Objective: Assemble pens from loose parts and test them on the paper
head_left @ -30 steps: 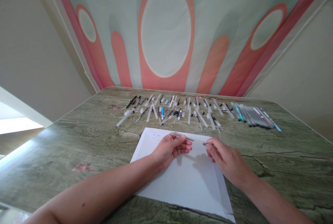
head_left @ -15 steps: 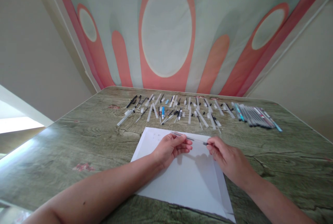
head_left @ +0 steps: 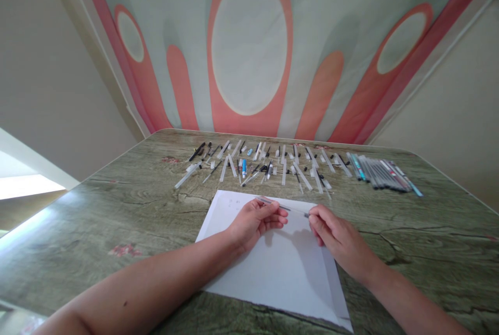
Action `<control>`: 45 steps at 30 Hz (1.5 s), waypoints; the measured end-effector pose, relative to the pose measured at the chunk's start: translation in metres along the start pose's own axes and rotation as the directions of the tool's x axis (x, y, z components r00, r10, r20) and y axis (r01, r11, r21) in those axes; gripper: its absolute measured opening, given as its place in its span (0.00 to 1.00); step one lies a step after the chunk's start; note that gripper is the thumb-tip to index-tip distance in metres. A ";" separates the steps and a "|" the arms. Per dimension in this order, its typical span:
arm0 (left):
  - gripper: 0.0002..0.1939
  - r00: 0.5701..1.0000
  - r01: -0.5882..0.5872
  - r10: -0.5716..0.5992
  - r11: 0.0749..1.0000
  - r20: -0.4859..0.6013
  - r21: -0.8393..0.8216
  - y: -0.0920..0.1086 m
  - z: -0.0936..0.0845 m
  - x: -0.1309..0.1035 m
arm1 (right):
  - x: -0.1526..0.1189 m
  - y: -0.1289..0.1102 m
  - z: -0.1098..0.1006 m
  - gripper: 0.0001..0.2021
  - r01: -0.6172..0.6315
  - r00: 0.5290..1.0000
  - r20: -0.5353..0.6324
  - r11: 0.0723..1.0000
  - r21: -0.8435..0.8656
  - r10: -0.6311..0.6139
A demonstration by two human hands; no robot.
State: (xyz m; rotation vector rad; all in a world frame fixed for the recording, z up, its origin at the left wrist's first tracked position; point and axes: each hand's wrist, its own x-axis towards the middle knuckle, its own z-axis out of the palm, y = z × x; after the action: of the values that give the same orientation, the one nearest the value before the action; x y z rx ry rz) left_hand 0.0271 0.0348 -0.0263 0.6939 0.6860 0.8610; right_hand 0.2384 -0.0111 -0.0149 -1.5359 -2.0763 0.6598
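Over the white paper (head_left: 273,272), my left hand (head_left: 259,223) is closed with thumb and fingers on a slim pen barrel (head_left: 284,208) with a dark core. My right hand (head_left: 331,236) pinches the dark end of a thin, pale pen refill (head_left: 298,212). That refill reaches left toward the barrel in my left hand. Whether the two pieces touch is too small to make out. Both hands are held close together near the paper's far edge.
Beyond the paper lie rows of loose pen parts: clear barrels (head_left: 284,173), dark refills, caps and a blue-and-white piece (head_left: 244,169). At the right, several whole pens (head_left: 384,174) lie side by side on the wood-patterned table (head_left: 156,210). A patterned cloth (head_left: 304,65) hangs behind.
My right hand has shifted slightly and its fingers have curled a little around the refill's dark end. The left hand keeps its place.
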 end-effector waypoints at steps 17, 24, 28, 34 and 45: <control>0.10 0.999 -0.026 0.025 1.000 0.025 0.015 0.000 0.002 -0.001 | -0.001 -0.004 0.000 0.14 -0.046 0.998 0.039 0.985 0.165 0.040; 0.09 1.000 0.012 -0.012 0.999 0.004 -0.048 0.005 0.007 -0.005 | 0.003 -0.008 0.002 0.13 -0.132 0.991 0.110 0.756 0.641 0.080; 0.12 0.987 0.118 -0.108 0.990 0.116 -0.083 -0.004 0.020 -0.017 | 0.000 -0.017 0.003 0.24 -0.123 0.991 0.124 0.748 0.652 0.055; 0.16 0.934 0.227 -0.273 0.952 0.230 0.205 0.008 0.036 -0.037 | 0.002 -0.003 -0.001 0.16 -0.087 0.988 -0.013 0.634 0.768 0.151; 0.27 0.717 -0.696 -0.238 -0.283 0.655 0.659 -0.033 0.031 -0.057 | 0.014 0.020 0.000 0.09 -0.116 0.964 -0.016 0.471 0.874 0.267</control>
State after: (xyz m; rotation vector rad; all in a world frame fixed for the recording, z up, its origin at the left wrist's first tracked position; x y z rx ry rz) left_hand 0.0378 -0.0365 -0.0192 2.7603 0.4543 0.1133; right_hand 0.2489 0.0078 -0.0260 -1.1137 -1.0714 1.3703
